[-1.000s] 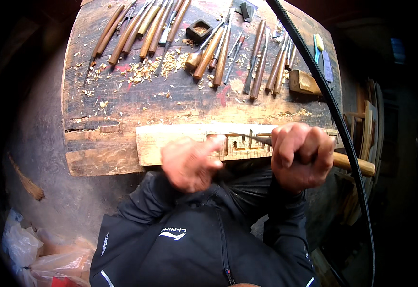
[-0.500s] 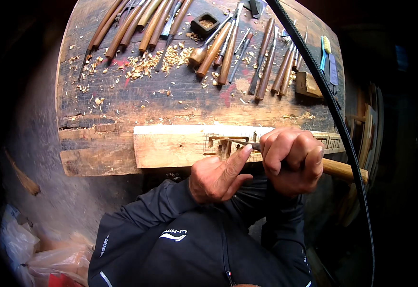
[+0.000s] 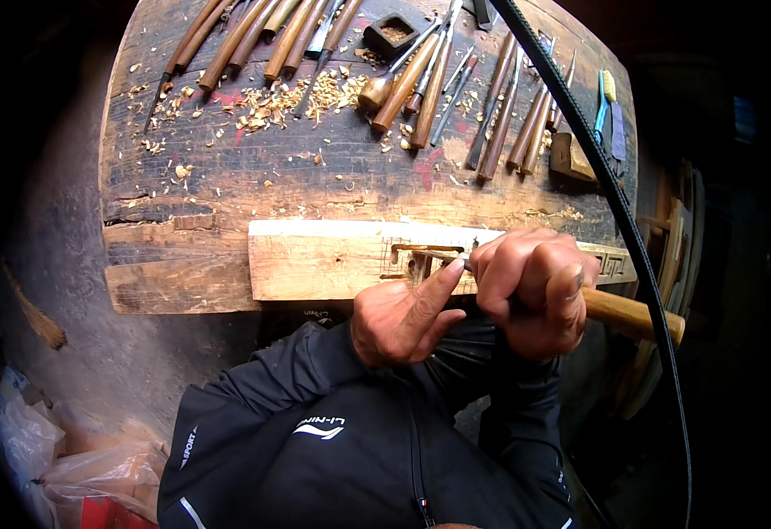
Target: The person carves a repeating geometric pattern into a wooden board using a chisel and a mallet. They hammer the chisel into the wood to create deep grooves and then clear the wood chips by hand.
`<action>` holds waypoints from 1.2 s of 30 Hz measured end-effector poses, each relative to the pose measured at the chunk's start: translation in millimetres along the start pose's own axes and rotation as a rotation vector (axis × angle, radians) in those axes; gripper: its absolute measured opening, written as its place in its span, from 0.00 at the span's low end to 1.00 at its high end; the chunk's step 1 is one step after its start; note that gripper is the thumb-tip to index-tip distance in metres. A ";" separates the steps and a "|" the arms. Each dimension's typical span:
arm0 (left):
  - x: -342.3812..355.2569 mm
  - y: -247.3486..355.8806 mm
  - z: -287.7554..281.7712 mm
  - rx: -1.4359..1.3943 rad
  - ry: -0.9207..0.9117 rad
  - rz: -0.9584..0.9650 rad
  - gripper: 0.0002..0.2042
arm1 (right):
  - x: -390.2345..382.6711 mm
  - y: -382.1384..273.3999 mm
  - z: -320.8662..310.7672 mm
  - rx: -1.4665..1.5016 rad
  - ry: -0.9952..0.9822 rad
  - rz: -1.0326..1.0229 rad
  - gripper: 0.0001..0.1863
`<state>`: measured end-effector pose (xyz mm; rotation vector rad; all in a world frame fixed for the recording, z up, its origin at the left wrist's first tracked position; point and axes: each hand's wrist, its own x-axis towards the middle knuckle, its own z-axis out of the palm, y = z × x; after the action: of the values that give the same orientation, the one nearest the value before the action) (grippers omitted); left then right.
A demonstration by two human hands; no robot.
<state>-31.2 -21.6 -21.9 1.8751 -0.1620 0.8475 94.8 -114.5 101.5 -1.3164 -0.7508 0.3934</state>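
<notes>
A pale wooden board (image 3: 301, 264) lies along the near edge of the workbench. Grid lines are drawn on it, and recessed grooves are cut inside them, with more carved pattern towards its right end. My right hand (image 3: 531, 291) is wrapped round a carving chisel (image 3: 628, 316), whose light wooden handle sticks out to the right. The chisel's thin blade points left, its tip in or over the groove. My left hand (image 3: 398, 322) rests by the board's near edge. Its index finger stretches to the blade, fingertip against it, with the thumb held apart.
Several wooden-handled carving tools (image 3: 425, 88) lie across the far side of the workbench (image 3: 297, 189) among wood shavings (image 3: 266, 110). A small dark box (image 3: 392, 33), a wooden block (image 3: 570, 157) and a brush (image 3: 605, 97) are there too. A black cord (image 3: 619, 198) hangs down across the right side.
The view has shifted slightly, and the board and bench appear a little higher. Both hands keep the same hold on the chisel, its blade still at the groove.
</notes>
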 end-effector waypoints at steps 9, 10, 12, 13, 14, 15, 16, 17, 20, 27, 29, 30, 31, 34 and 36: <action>-24.0 -13.3 7.1 -0.220 -0.042 -0.072 0.30 | 2.6 18.1 21.1 -0.087 -0.075 -0.105 0.33; -25.3 -12.7 3.3 -0.211 -0.069 -0.053 0.29 | -5.8 25.2 22.8 -0.045 -0.045 -0.170 0.33; -23.3 -14.7 5.1 -0.211 -0.039 -0.009 0.29 | -9.8 30.8 27.0 -0.017 -0.045 -0.303 0.31; -21.9 -15.8 5.4 -0.210 -0.026 0.012 0.29 | -11.0 32.8 28.4 -0.013 -0.053 -0.350 0.31; -22.5 -15.6 5.3 -0.195 -0.028 0.025 0.29 | -12.4 32.5 28.8 -0.012 -0.063 -0.386 0.30; -17.5 -13.6 1.0 -0.179 -0.045 0.020 0.29 | -15.0 34.4 27.5 -0.012 -0.078 -0.428 0.30; -12.0 -12.6 -2.3 -0.162 -0.061 0.017 0.29 | -16.4 36.3 25.5 -0.014 -0.094 -0.472 0.30; -6.4 -10.7 -6.1 -0.150 -0.078 0.014 0.30 | -16.4 36.6 24.2 -0.015 -0.111 -0.493 0.30; -5.7 -10.3 -2.3 -0.194 -0.100 0.023 0.31 | -17.7 36.5 27.1 -0.035 -0.129 -0.545 0.31; 4.0 -7.5 -8.5 -0.169 -0.282 -0.025 0.28 | -19.8 30.6 24.4 -0.096 -0.036 -0.551 0.33; 8.0 -7.3 -5.1 -0.178 -0.243 -0.002 0.32 | -22.4 21.7 22.6 -0.160 0.046 -0.576 0.33; 10.1 -4.9 -2.4 -0.176 -0.178 0.007 0.33 | -21.2 10.9 18.5 -0.292 0.030 -0.609 0.33; 9.5 -5.2 -2.1 -0.154 -0.113 0.014 0.34 | -20.8 4.6 19.9 -0.269 0.084 -0.602 0.34; 12.1 -4.4 -3.5 -0.202 -0.135 0.002 0.36 | -18.9 -10.1 12.7 0.008 0.151 -0.389 0.34; 14.8 -1.8 -4.8 -0.183 -0.173 -0.014 0.36 | -14.9 -8.4 6.9 0.022 0.150 -0.314 0.34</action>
<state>-21.6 -12.8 -13.0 1.7735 -0.3222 0.6381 78.2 -121.2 105.9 -1.1697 -0.8080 0.0503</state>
